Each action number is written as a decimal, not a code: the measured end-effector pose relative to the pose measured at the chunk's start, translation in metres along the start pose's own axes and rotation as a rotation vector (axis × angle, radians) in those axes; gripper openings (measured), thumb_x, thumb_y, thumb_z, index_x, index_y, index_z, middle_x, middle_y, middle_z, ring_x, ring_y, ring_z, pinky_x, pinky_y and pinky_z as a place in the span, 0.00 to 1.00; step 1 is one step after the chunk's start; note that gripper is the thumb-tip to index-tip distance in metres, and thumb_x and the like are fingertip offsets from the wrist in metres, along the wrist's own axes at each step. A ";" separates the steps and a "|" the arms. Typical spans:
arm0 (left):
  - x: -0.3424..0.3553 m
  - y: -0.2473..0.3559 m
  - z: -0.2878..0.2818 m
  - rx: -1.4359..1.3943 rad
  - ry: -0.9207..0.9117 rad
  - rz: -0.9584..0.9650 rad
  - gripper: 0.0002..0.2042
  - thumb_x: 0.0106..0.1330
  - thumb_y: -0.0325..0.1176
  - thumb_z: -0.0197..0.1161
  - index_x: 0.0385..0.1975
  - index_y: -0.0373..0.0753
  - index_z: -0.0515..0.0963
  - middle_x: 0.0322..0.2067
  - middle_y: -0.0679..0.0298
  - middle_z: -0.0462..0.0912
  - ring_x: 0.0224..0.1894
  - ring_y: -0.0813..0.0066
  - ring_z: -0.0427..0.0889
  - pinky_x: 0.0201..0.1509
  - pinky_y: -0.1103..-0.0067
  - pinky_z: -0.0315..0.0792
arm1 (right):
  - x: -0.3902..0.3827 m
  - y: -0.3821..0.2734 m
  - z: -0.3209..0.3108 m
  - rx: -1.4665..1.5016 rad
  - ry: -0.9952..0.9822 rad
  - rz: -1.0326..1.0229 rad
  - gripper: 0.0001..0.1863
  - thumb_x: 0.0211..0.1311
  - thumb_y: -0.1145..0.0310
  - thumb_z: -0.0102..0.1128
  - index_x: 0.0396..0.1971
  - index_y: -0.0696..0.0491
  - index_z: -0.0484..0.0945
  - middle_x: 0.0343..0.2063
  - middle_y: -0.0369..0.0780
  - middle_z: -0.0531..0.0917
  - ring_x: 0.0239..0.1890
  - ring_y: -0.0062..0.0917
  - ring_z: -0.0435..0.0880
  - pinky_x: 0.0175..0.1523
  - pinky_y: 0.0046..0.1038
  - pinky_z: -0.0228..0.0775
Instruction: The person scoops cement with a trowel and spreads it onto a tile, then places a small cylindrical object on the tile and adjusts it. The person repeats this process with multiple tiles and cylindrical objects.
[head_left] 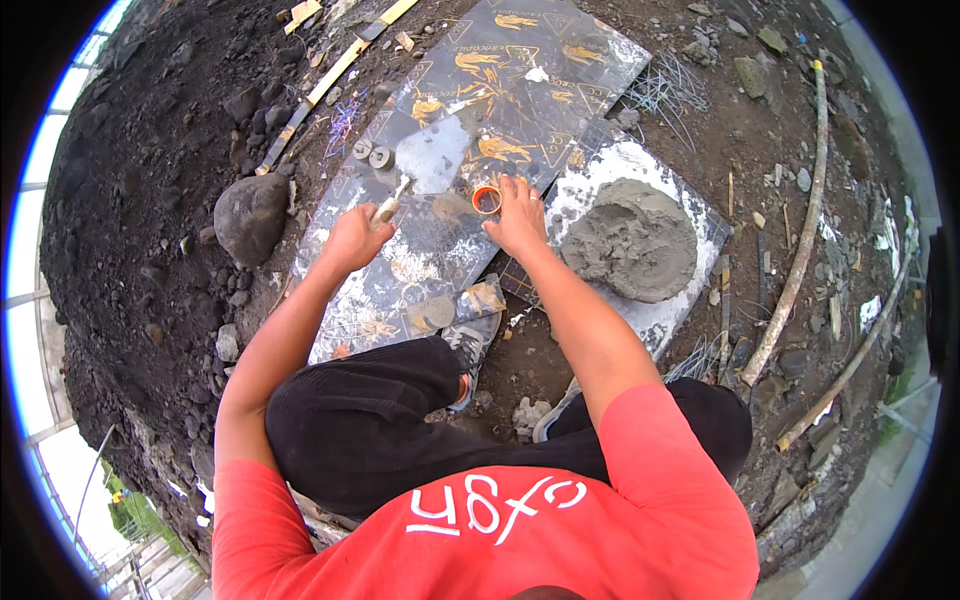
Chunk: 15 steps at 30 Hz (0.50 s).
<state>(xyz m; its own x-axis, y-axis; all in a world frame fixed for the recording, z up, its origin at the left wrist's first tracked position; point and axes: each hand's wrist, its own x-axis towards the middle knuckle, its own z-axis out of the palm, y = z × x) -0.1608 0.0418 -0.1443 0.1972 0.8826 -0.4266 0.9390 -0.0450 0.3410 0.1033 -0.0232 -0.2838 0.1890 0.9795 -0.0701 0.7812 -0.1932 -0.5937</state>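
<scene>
Left hand (360, 238)'s gripping a trowel (432, 160), blade flat over the stained board (470, 245), while the right hand (518, 218)'s got hold of an orange ring (477, 208). Big blob of wet grey mortar (640, 245) sits off to the right, btw.

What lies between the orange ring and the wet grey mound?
In the head view: the right hand, on the ring, then a strip of white-smeared board before the mound.

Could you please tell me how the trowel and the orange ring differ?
The trowel has a broad, flat grey blade, while the orange ring is round with an open middle. The trowel is clearly larger than the orange ring. The left hand grips the trowel by its handle; the right hand holds the orange ring at its side. Both are hand-held.
</scene>
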 end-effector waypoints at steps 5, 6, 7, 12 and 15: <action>-0.005 -0.002 -0.001 0.035 0.035 0.050 0.20 0.65 0.47 0.67 0.40 0.31 0.79 0.31 0.42 0.84 0.37 0.45 0.85 0.45 0.59 0.76 | -0.076 -0.008 0.017 -0.259 -0.553 -0.586 0.29 0.54 0.62 0.70 0.57 0.51 0.77 0.52 0.44 0.75 0.60 0.41 0.73 0.62 0.41 0.66; -0.008 0.000 -0.003 0.038 0.063 0.066 0.20 0.65 0.46 0.67 0.39 0.32 0.79 0.31 0.41 0.84 0.38 0.42 0.86 0.46 0.58 0.76 | -0.086 -0.010 0.022 -0.289 -0.603 -0.633 0.31 0.50 0.62 0.73 0.56 0.50 0.78 0.54 0.43 0.75 0.61 0.39 0.73 0.63 0.41 0.65; -0.011 0.001 -0.005 0.022 0.070 0.090 0.20 0.65 0.46 0.67 0.39 0.32 0.78 0.31 0.41 0.84 0.38 0.42 0.85 0.45 0.58 0.75 | -0.094 -0.013 0.026 -0.315 -0.601 -0.629 0.32 0.48 0.62 0.74 0.56 0.50 0.78 0.54 0.42 0.76 0.62 0.39 0.73 0.63 0.40 0.65; -0.010 0.023 -0.021 0.036 0.011 0.247 0.17 0.65 0.43 0.67 0.37 0.33 0.75 0.30 0.42 0.83 0.36 0.41 0.83 0.42 0.58 0.73 | -0.095 -0.018 0.033 -0.433 -0.579 -0.627 0.33 0.44 0.63 0.77 0.55 0.52 0.80 0.56 0.43 0.76 0.62 0.37 0.73 0.62 0.38 0.65; -0.008 0.031 -0.027 0.071 0.026 0.323 0.16 0.65 0.42 0.66 0.37 0.32 0.75 0.29 0.43 0.81 0.34 0.45 0.82 0.41 0.60 0.73 | -0.092 -0.026 0.032 -0.442 -0.606 -0.635 0.31 0.43 0.65 0.76 0.52 0.55 0.81 0.55 0.43 0.76 0.60 0.36 0.74 0.60 0.38 0.65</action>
<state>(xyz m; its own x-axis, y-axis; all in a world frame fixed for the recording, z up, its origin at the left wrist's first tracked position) -0.1412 0.0456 -0.1074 0.4816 0.8290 -0.2842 0.8467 -0.3564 0.3952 0.0464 -0.1067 -0.2875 -0.5842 0.7484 -0.3140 0.8074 0.4965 -0.3187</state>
